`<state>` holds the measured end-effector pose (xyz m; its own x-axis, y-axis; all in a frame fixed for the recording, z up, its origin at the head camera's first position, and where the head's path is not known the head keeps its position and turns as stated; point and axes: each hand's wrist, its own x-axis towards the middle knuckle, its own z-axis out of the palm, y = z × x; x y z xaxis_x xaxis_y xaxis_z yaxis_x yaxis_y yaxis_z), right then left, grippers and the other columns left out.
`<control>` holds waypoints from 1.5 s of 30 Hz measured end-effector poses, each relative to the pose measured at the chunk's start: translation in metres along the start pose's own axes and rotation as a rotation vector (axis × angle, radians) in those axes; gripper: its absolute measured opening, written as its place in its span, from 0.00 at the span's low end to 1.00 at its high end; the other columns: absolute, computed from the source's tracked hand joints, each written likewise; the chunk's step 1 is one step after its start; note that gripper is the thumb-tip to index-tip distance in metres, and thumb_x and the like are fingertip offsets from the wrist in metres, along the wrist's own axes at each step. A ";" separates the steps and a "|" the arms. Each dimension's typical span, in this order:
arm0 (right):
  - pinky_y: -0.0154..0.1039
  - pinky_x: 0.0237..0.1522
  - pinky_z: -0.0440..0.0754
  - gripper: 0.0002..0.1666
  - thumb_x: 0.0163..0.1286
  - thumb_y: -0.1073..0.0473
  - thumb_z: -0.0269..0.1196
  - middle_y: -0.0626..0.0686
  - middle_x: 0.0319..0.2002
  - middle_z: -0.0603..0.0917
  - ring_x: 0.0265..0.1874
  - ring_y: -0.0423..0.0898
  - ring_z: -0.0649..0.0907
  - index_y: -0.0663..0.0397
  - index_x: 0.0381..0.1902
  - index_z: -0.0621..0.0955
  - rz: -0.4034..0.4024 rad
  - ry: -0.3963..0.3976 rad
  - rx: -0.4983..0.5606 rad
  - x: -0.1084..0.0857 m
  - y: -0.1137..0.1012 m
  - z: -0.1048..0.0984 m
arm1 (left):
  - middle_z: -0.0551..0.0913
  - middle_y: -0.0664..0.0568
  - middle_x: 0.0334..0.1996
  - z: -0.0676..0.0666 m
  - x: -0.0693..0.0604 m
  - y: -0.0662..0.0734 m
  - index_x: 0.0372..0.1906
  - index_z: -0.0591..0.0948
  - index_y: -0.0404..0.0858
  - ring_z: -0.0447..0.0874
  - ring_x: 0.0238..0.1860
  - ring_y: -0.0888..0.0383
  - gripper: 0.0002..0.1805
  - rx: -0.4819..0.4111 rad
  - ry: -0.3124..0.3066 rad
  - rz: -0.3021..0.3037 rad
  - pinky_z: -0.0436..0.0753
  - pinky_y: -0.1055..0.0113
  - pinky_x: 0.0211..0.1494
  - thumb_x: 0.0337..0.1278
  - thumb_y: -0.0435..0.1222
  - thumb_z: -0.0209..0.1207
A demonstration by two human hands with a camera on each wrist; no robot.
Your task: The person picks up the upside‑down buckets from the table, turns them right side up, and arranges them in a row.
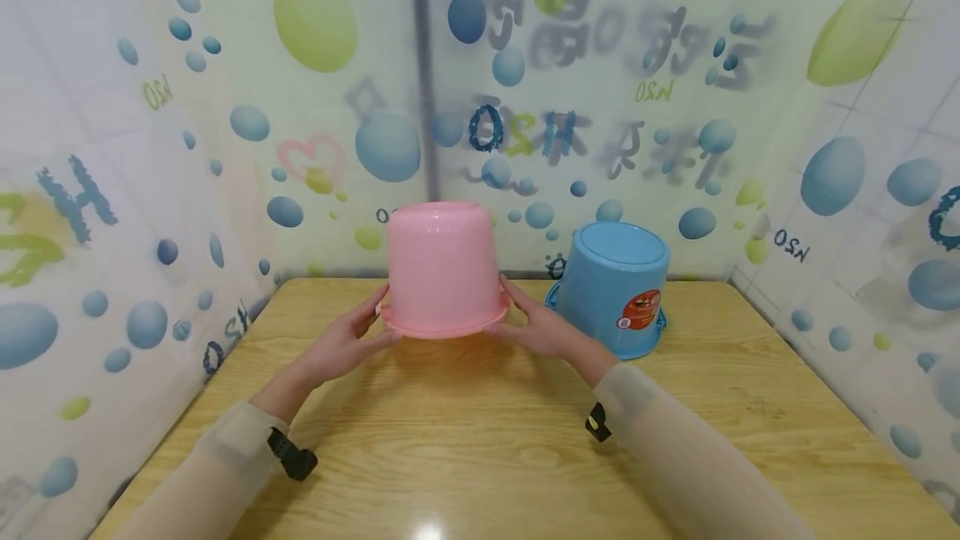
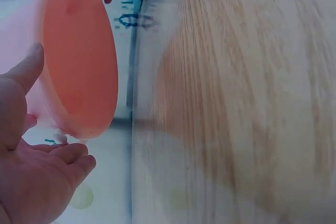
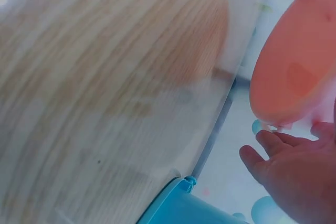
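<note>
A pink plastic bucket (image 1: 442, 269) is upside down and raised off the table, its mouth facing the wood. My left hand (image 1: 343, 344) holds the rim on the left, thumb in front and fingers behind. On the opposite side my right hand (image 1: 543, 327) grips the rim in the same way. The left wrist view shows the hollow inside of the pink bucket (image 2: 79, 61) and a gap above the tabletop. Just right of my right hand stands a blue bucket (image 1: 611, 273), also upside down, with a red label on its side.
The wood-grain table (image 1: 450, 440) reaches back to a wall covering (image 1: 315, 123) printed with blue and green ovals and lettering. Similar covering encloses the left and right sides. The blue bucket's handle (image 1: 552, 297) shows at its left near the table.
</note>
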<state>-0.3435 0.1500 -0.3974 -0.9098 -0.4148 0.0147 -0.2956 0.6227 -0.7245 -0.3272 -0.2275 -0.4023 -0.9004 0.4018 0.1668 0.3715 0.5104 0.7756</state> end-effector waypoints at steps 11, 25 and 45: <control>0.76 0.82 0.62 0.53 0.79 0.24 0.59 0.50 0.91 0.54 0.88 0.64 0.60 0.18 0.90 0.47 -0.036 0.072 0.080 -0.010 -0.005 0.000 | 0.58 0.42 0.88 0.005 -0.004 0.017 0.90 0.57 0.59 0.59 0.87 0.37 0.43 -0.089 0.116 -0.049 0.70 0.42 0.80 0.80 0.54 0.63; 0.75 0.84 0.56 0.53 0.82 0.39 0.65 0.48 0.91 0.52 0.89 0.62 0.57 0.26 0.92 0.48 -0.151 0.150 0.186 -0.017 -0.013 -0.007 | 0.61 0.49 0.88 0.001 -0.003 0.029 0.90 0.58 0.54 0.57 0.89 0.40 0.41 -0.105 0.182 0.079 0.61 0.34 0.86 0.83 0.46 0.63; 0.75 0.83 0.59 0.59 0.80 0.52 0.70 0.47 0.91 0.53 0.88 0.60 0.61 0.19 0.91 0.45 -0.276 0.162 0.309 -0.016 -0.020 -0.020 | 0.67 0.39 0.77 -0.012 0.003 0.044 0.90 0.58 0.60 0.76 0.78 0.36 0.45 -0.175 0.219 0.149 0.88 0.76 0.56 0.79 0.37 0.67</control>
<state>-0.3287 0.1575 -0.3688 -0.8501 -0.4129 0.3269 -0.4555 0.2648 -0.8499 -0.3163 -0.2132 -0.3599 -0.8734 0.2793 0.3989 0.4754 0.3116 0.8228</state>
